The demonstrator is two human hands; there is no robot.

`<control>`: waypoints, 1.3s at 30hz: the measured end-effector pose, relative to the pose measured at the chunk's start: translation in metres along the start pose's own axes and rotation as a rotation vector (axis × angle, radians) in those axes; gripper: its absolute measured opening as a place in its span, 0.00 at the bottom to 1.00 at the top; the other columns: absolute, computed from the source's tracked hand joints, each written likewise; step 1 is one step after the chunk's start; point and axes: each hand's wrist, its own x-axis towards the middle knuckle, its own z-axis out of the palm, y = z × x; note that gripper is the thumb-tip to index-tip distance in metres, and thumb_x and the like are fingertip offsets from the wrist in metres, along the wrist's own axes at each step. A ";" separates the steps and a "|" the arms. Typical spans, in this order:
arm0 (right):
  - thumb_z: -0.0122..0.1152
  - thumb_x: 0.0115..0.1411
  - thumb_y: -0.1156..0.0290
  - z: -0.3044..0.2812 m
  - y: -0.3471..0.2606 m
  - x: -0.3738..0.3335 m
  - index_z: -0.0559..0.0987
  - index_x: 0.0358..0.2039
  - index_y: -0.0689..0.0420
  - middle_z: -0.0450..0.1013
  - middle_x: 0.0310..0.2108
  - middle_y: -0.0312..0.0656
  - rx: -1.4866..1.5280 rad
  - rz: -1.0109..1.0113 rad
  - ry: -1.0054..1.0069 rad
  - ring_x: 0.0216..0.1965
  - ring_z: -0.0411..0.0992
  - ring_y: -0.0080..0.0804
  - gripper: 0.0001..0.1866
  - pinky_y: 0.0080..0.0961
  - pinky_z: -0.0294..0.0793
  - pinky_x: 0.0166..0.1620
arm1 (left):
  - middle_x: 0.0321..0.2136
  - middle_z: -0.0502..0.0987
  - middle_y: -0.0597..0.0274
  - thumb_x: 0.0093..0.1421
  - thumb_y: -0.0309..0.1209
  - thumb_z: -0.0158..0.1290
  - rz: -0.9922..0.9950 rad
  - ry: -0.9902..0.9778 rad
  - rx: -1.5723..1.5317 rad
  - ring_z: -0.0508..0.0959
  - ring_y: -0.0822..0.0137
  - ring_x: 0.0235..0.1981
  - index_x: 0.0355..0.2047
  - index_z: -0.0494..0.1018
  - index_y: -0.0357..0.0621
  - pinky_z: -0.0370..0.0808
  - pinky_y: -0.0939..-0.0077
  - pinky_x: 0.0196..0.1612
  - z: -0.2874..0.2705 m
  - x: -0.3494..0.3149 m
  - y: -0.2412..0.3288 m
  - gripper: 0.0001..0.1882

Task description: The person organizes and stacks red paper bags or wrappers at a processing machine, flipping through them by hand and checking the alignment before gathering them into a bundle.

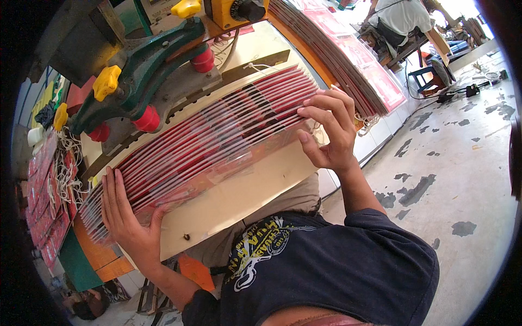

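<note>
A fanned stack of red printed sheets [206, 136] with pale edges lies slantwise in front of me, with clear glossy film showing along its near side. My left hand [128, 217] holds the left end, its fingers laid long across the edges and the thumb on the near side. At the other end my right hand [334, 127] grips the corner, fingertips bent over the edges and thumb lower down. Beneath the stack is a cream-coloured work surface [217, 217]. Just beyond it stands a dark green machine [147, 70] with yellow knobs and red round pads.
Another thick pile of red printed boards [348, 60] stands at the far right, white cord at its near end. On the left hang red packets [46, 201] beside tangled white cords [68, 168]. A yellow control box [231, 11] sits behind the machine. Worn grey floor [435, 179] extends right.
</note>
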 end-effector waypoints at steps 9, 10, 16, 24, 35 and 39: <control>0.65 0.53 0.60 0.003 -0.001 0.004 0.81 0.46 0.57 0.72 0.41 0.45 0.019 0.020 0.027 0.46 0.67 0.44 0.21 0.44 0.66 0.55 | 0.69 0.61 0.57 0.52 0.70 0.50 0.023 0.002 0.003 0.60 0.53 0.70 0.70 0.58 0.46 0.56 0.49 0.69 -0.001 0.002 0.000 0.54; 0.65 0.53 0.60 0.003 -0.002 0.004 0.81 0.47 0.57 0.72 0.41 0.44 0.010 0.025 0.018 0.46 0.67 0.43 0.23 0.44 0.66 0.55 | 0.69 0.61 0.57 0.53 0.70 0.49 0.022 0.000 0.003 0.60 0.53 0.70 0.70 0.58 0.46 0.56 0.49 0.69 -0.001 0.002 0.000 0.54; 0.66 0.51 0.57 0.002 -0.003 0.002 0.81 0.52 0.55 0.69 0.40 0.42 -0.027 0.038 -0.052 0.45 0.64 0.41 0.28 0.43 0.63 0.58 | 0.69 0.61 0.57 0.53 0.71 0.49 0.015 -0.011 0.009 0.60 0.53 0.70 0.70 0.58 0.45 0.56 0.49 0.69 -0.001 0.001 -0.001 0.54; 0.66 0.50 0.59 0.005 -0.002 0.000 0.82 0.49 0.54 0.69 0.40 0.42 -0.035 0.040 -0.030 0.45 0.64 0.40 0.26 0.43 0.62 0.59 | 0.68 0.61 0.53 0.54 0.67 0.51 0.025 -0.017 0.012 0.60 0.52 0.69 0.70 0.57 0.43 0.55 0.51 0.69 -0.002 0.002 0.002 0.53; 0.67 0.51 0.64 0.007 -0.004 -0.004 0.78 0.53 0.56 0.70 0.49 0.46 -0.020 0.071 -0.012 0.54 0.66 0.45 0.27 0.43 0.63 0.60 | 0.70 0.60 0.58 0.51 0.71 0.51 0.002 -0.027 -0.004 0.58 0.53 0.71 0.70 0.57 0.45 0.54 0.50 0.70 -0.003 0.002 0.000 0.56; 0.72 0.52 0.64 0.008 0.005 -0.007 0.67 0.63 0.55 0.65 0.60 0.50 0.026 0.197 0.087 0.62 0.64 0.50 0.38 0.43 0.63 0.63 | 0.70 0.59 0.54 0.51 0.71 0.51 0.029 -0.010 -0.104 0.58 0.51 0.70 0.71 0.56 0.45 0.55 0.50 0.69 -0.003 0.008 0.000 0.57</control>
